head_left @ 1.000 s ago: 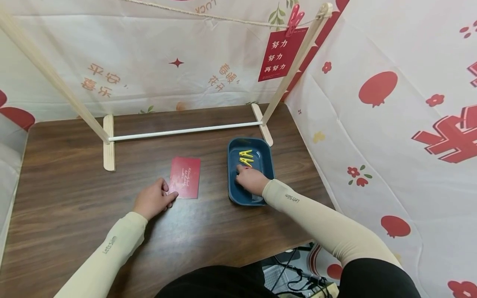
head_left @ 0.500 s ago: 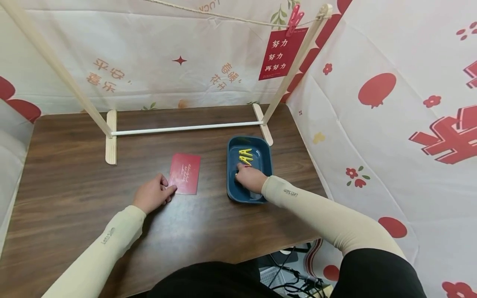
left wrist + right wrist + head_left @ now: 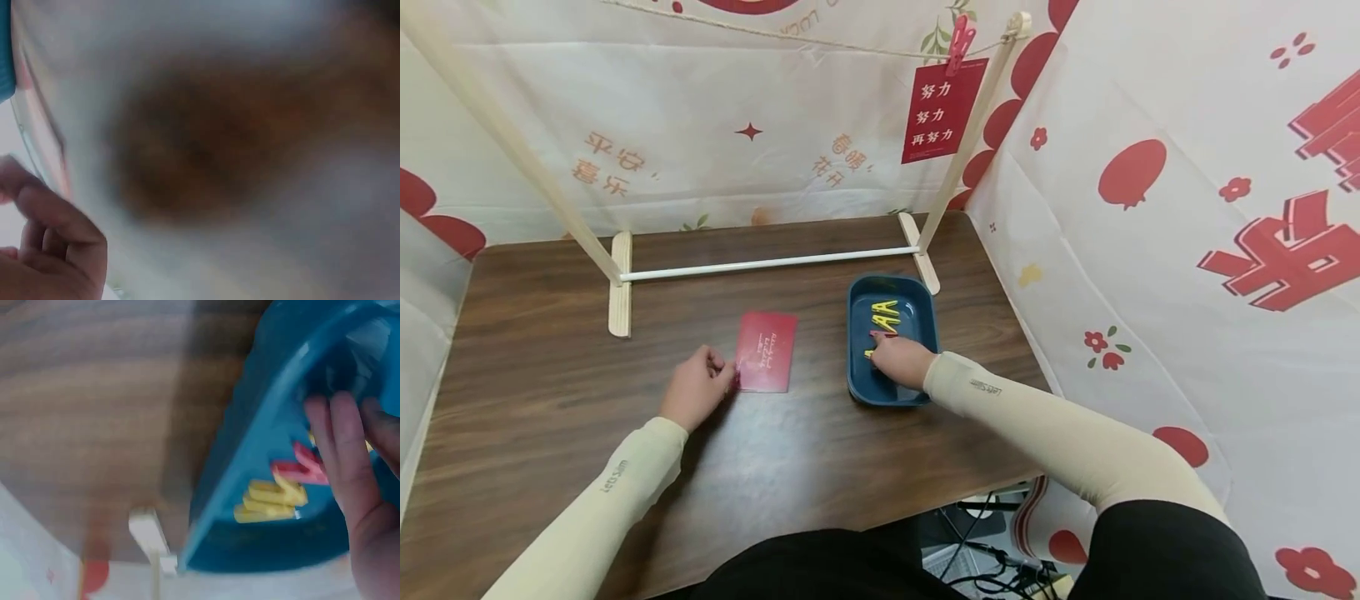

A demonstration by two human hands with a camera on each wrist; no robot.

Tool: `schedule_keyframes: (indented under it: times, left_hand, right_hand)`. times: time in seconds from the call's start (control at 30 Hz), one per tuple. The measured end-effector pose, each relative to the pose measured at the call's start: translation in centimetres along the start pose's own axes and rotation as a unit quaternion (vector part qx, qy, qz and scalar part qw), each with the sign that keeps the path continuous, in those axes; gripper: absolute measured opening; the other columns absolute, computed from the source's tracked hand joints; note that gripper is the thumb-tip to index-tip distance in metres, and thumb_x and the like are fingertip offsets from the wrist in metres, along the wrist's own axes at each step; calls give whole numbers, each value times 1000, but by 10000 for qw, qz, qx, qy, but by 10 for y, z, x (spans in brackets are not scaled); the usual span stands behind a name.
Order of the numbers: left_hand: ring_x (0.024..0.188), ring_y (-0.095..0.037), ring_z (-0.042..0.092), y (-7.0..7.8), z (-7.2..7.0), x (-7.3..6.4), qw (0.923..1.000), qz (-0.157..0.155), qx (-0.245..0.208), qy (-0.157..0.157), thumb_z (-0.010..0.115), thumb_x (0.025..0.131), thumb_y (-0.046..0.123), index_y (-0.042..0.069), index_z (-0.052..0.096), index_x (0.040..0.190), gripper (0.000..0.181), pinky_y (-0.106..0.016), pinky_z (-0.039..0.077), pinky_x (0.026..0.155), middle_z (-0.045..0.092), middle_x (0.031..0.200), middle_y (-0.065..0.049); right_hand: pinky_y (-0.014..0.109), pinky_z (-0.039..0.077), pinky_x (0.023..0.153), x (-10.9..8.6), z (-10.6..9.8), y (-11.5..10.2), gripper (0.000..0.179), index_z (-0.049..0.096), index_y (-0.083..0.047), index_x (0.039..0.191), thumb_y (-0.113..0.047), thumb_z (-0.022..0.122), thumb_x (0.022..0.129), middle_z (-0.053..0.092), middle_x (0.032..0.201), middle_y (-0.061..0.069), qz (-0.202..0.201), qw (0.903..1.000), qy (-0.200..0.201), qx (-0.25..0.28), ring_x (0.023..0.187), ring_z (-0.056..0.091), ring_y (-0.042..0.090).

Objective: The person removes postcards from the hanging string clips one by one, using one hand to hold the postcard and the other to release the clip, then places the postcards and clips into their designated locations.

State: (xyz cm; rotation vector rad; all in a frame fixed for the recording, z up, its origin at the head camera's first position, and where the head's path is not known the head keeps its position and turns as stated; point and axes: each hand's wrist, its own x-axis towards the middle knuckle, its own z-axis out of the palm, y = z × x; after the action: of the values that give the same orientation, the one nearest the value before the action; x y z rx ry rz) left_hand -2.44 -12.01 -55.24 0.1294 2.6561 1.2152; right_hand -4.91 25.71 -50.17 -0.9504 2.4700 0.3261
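Observation:
My left hand point(image 3: 696, 390) is at the left edge of a red card point(image 3: 766, 354) on the table. Its fingers are loosely bent, with fingertips right at the card's edge. In the left wrist view the card's edge point(image 3: 45, 128) passes close beyond the bent index finger. My right hand point(image 3: 904, 360) reaches down into a dark blue tray point(image 3: 852, 375). Inside lie several clothespins, yellow ones point(image 3: 269, 501) in a row and a red one point(image 3: 300, 467) beside them. My nearly straight right fingers point(image 3: 349, 450) pass over another yellow clothespin, mostly hidden behind them.
A wooden stand with a low white bar point(image 3: 767, 264) is at the table's back. From its rope point(image 3: 790, 36) hangs a red card point(image 3: 940, 117) under a pink clothespin point(image 3: 958, 46). A patterned curtain point(image 3: 1120, 275) lines the right side. Cables point(image 3: 992, 567) lie below the table.
A yellow clothespin now shows at my right fingertips in the tray. My left thumb has drawn back slightly from over the card's corner to its edge. The head view has shifted slightly.

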Motion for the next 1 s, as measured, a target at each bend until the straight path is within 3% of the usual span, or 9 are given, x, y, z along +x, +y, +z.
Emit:
schedule_keyframes:
  times: [0.07, 0.17, 0.27, 0.47, 0.67, 0.77, 0.87, 0.93, 1.0]
  left_hand:
    - [71, -25, 63, 10, -5, 5, 9992, 128, 129, 354, 64, 109, 26, 3, 58, 105, 24, -44, 52, 71, 66, 80, -8]
    - [67, -28, 63, 34, -14, 18, 9970, 419, 86, 637, 61, 111, 27, 4, 58, 110, 24, -45, 50, 68, 65, 77, -9]
    - [65, -26, 60, 66, -21, 37, 9938, 820, 19, 753, 59, 112, 29, 6, 58, 114, 23, -43, 49, 66, 64, 77, -7]
    - [67, -25, 61, 131, -26, 79, 9825, 1630, 379, 812, 59, 112, 30, 7, 61, 116, 23, -46, 49, 68, 68, 82, -6]
    - [66, -26, 63, 181, -25, 111, 9730, 2088, 600, 780, 61, 112, 30, 7, 61, 115, 24, -46, 49, 64, 70, 82, -8]
    - [67, -26, 62, 201, -22, 120, 9725, 2174, 509, 656, 61, 111, 30, 7, 61, 116, 24, -44, 49, 64, 70, 83, -8]
    - [71, -26, 63, 219, -17, 128, 9736, 2189, 422, 492, 61, 112, 31, 7, 61, 118, 25, -42, 50, 67, 70, 86, -8]
    - [74, -26, 63, 229, -14, 134, 9738, 2212, 323, 420, 61, 112, 31, 6, 60, 121, 26, -42, 50, 70, 70, 89, -8]
    - [81, -25, 65, 241, -10, 141, 9749, 2198, 160, 332, 60, 112, 31, 6, 60, 126, 29, -42, 53, 76, 70, 93, -8]
  right_hand:
    - [43, 60, 99, -16, -29, -8, 23, 76, 1, 129, -7, 65, 110, 64, 144, 27, -36, 10000, -25, -11, 121, 72, 33]
    - [36, 63, 87, -37, -64, 0, 19, 77, -2, 123, -2, 70, 106, 71, 127, 20, -294, 9968, 737, -65, 104, 75, 27]
    - [37, 64, 78, -57, -114, 18, 16, 76, -2, 117, 1, 75, 101, 71, 111, 15, -196, 9860, 1654, 117, 89, 73, 26]
    - [47, 61, 96, -88, -210, 54, 25, 72, 0, 120, -7, 81, 98, 71, 115, 19, 577, 9592, 2718, 517, 104, 73, 36]
    - [51, 56, 105, -102, -258, 68, 28, 72, 1, 126, -12, 77, 102, 71, 124, 22, 846, 9467, 3077, 441, 116, 69, 39]
    - [48, 58, 102, -107, -273, 74, 23, 74, 1, 121, -12, 76, 103, 72, 120, 21, 929, 9370, 3341, 419, 112, 68, 37]
    - [43, 57, 95, -113, -289, 81, 17, 75, 2, 115, -12, 74, 105, 72, 110, 19, 1051, 9149, 3865, 495, 103, 65, 33]
    - [41, 54, 91, -116, -301, 88, 18, 73, 2, 116, -13, 71, 107, 71, 105, 19, 1224, 8920, 4321, 513, 98, 62, 32]
    - [34, 53, 90, -116, -313, 96, 24, 72, -1, 125, -18, 70, 108, 69, 108, 17, 1683, 8672, 4647, 606, 98, 61, 28]
